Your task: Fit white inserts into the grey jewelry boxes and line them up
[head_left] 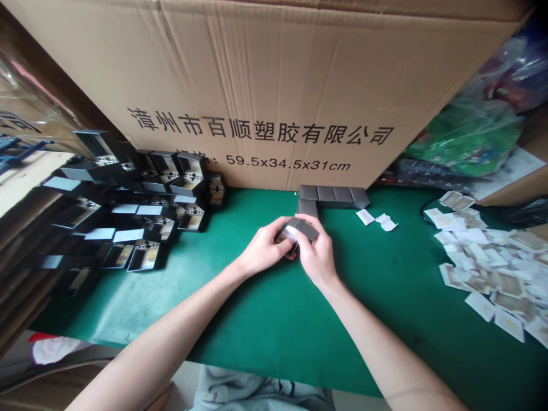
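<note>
A small dark box with a white piece inside is held between both hands over the green table, its lid partly raised. My left hand grips its left side, the thumb at the white piece. My right hand is closed on the right side, thumb on the white piece and fingers behind the lid. Just beyond the hands, closed dark boxes stand in a row against the carton. Two small white pieces lie to their right. The fingertips under the box are mostly hidden.
Many open dark boxes are grouped on the left of the green table. White and beige inserts lie heaped at the right. A large carton stands along the back, with plastic bags at the back right.
</note>
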Demonstrator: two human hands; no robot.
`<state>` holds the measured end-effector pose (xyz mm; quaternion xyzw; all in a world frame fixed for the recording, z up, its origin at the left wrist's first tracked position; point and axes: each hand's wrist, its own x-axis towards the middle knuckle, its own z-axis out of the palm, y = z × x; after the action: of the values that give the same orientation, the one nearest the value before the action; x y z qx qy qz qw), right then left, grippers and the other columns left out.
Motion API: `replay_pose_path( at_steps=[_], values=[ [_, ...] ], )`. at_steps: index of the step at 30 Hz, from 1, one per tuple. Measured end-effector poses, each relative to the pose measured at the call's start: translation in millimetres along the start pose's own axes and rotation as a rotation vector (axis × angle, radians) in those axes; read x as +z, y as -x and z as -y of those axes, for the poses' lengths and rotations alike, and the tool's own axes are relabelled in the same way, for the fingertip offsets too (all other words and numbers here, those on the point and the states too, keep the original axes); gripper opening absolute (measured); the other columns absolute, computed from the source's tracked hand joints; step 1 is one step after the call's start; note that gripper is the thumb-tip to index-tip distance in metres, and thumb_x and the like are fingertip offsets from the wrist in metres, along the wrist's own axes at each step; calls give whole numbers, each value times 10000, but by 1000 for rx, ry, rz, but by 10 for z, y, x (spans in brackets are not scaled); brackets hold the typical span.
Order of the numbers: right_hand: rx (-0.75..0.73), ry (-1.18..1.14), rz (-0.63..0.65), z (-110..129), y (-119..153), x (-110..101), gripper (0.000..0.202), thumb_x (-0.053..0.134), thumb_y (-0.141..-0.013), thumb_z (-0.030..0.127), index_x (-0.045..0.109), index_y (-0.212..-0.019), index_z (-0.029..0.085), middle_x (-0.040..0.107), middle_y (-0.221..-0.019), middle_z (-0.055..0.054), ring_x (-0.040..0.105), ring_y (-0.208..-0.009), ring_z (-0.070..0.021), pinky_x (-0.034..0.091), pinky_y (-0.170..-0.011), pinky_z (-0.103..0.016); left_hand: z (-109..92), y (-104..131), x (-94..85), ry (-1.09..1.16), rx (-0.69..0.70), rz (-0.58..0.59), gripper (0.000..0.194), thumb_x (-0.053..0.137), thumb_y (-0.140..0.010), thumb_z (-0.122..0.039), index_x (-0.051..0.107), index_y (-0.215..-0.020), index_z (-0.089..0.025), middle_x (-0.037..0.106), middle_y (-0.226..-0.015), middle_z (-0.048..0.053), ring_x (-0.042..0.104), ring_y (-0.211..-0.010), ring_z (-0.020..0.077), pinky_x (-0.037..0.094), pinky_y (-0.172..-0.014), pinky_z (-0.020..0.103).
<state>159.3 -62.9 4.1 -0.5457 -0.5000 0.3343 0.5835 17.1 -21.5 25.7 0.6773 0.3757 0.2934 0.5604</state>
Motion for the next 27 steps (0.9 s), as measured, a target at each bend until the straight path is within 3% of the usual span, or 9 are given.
replay_pose_path(
  at_steps=[8, 17, 27],
  values=[
    [-1, -61, 11, -2, 6, 9, 251, 615, -888, 327, 653, -1124, 252, 728, -1087, -42, 704, -953, -217, 602, -771, -329, 8, -13, 8, 0, 3, -4, 363, 597, -858, -197, 599, -1218, -151, 686, -821, -2, 662, -639, 111, 514, -581, 188],
    [-17, -42, 10, 6, 10, 5, 271, 613, -876, 303, 649, -1140, 249, 730, -1095, -50, 706, -983, -229, 614, -790, -351, -3, -12, 1, 62, -8, -7, 322, 614, -856, -198, 608, -1174, -145, 670, -776, -8, 647, -608, 104, 498, -548, 176],
    [46, -16, -17, 52, -10, 15, 283, 601, -885, 367, 665, -1136, 252, 734, -1112, -45, 701, -1051, -238, 612, -837, -351, -32, -18, 11, 137, -50, 33, 375, 578, -924, -312, 592, -1265, -155, 678, -805, 14, 670, -641, 151, 592, -595, 265]
  ],
)
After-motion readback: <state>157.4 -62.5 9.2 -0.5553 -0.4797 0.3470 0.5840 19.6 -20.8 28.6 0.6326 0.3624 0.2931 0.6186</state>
